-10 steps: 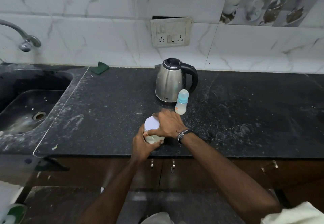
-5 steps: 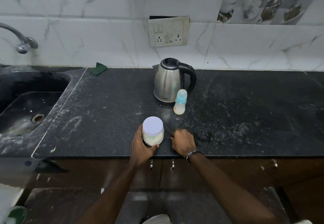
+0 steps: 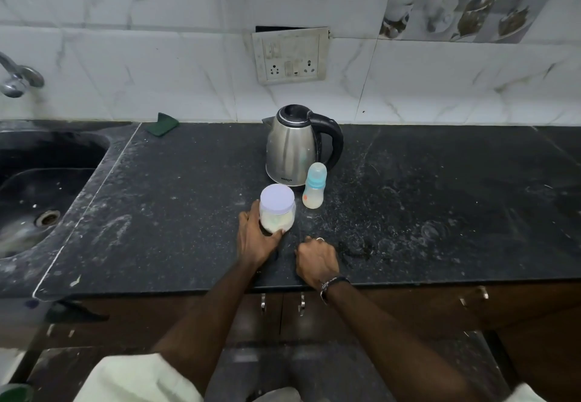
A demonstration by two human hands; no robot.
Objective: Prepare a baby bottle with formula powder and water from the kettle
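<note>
Formula jar, lid on, stands near the counter's front edge, gripped round its base by the left hand, while the right hand rests beside it with fingers curled, holding nothing; baby bottle touches the kettle behind.

Dusty black counter, kettle, bottle (capped), jar

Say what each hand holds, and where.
Left hand holds the clear white-lidded powder jar around its lower side. Right hand holds nothing.
</note>
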